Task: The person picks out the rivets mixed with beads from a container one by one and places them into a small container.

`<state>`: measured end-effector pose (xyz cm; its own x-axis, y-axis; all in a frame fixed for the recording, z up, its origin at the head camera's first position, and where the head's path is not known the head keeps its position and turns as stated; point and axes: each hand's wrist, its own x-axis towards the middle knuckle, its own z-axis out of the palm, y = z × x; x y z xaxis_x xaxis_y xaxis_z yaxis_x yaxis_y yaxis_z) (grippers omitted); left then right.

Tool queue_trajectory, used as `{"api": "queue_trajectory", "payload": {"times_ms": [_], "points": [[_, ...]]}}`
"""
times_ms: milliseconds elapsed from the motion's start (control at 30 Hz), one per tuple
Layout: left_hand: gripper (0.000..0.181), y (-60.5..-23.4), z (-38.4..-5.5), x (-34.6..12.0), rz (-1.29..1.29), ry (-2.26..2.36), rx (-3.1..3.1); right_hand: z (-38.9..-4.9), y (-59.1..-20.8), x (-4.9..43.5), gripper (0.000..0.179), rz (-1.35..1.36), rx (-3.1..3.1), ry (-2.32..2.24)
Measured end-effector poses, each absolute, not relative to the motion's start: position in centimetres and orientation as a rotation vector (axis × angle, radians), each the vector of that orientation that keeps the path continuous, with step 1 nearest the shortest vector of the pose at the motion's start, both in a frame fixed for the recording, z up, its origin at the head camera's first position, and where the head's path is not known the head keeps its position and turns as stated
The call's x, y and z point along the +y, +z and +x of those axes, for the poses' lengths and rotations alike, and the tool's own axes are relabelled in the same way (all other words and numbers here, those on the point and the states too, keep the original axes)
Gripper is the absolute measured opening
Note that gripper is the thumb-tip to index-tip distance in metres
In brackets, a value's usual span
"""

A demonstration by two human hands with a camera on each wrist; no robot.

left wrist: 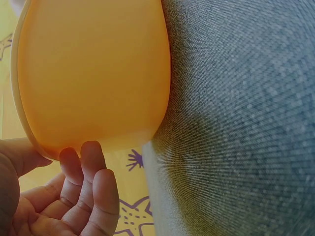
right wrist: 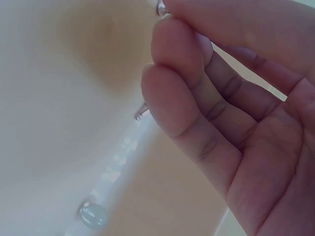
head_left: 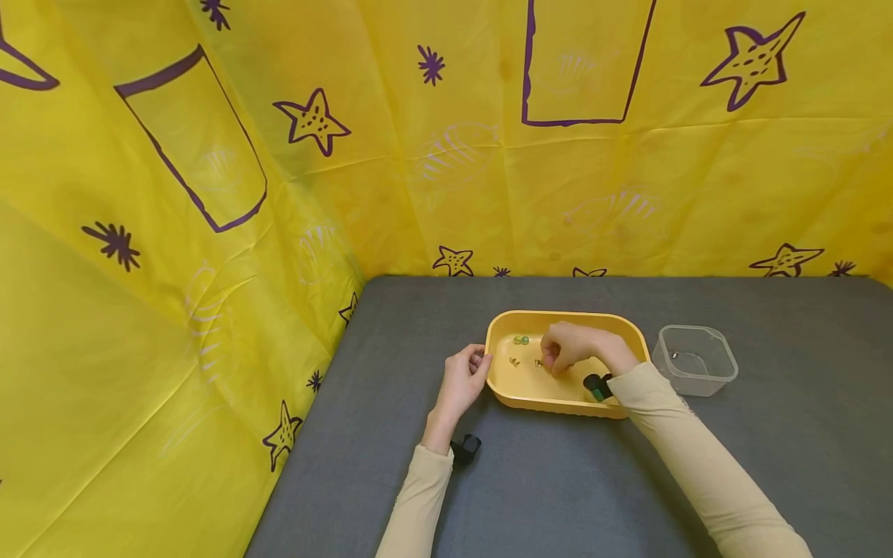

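My left hand [head_left: 463, 380] grips the left rim of a yellow plastic tub [head_left: 551, 397], thumb over the edge and fingertips against the outer wall. Inside the tub, my right hand [head_left: 575, 346] reaches down with thumb and fingers together. A small shiny metal piece [right wrist: 161, 8] shows at its fingertips, partly cut off by the frame edge; its kind cannot be made out. Another small metal piece [right wrist: 141, 112] lies behind the fingers. Greenish glass marbles [head_left: 522, 339] sit near the tub's back left, with small gold-coloured pieces [head_left: 515, 361] in front of them.
Right of the tub stands a clear plastic container [head_left: 698, 385] with a small dark metal piece [head_left: 674, 355] in it. Both are on a grey tabletop [head_left: 544, 488]. A yellow patterned cloth [head_left: 391, 186] hangs behind and to the left.
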<state>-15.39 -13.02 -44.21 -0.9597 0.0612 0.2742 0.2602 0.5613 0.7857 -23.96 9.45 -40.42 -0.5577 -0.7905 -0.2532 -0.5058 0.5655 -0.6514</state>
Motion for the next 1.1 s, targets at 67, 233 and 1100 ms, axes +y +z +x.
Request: {"api": "queue_trajectory", "payload": {"times_ms": [67, 233, 1100], "points": [[0.022, -44.2, -15.4, -13.0, -0.269, -1.352, -2.579, -24.0, -40.2, 9.7, 0.011, -1.044, 2.275, -0.709], [0.022, -44.3, -15.4, -13.0, -0.268, -1.351, -2.577, -24.1, -39.9, 10.2, 0.012, -1.064, 2.282, -0.710], [0.021, -44.3, -15.4, -13.0, -0.269, -1.372, -2.566, -23.7, -37.2, 12.9, 0.012, -1.066, 2.373, -0.719]]}}
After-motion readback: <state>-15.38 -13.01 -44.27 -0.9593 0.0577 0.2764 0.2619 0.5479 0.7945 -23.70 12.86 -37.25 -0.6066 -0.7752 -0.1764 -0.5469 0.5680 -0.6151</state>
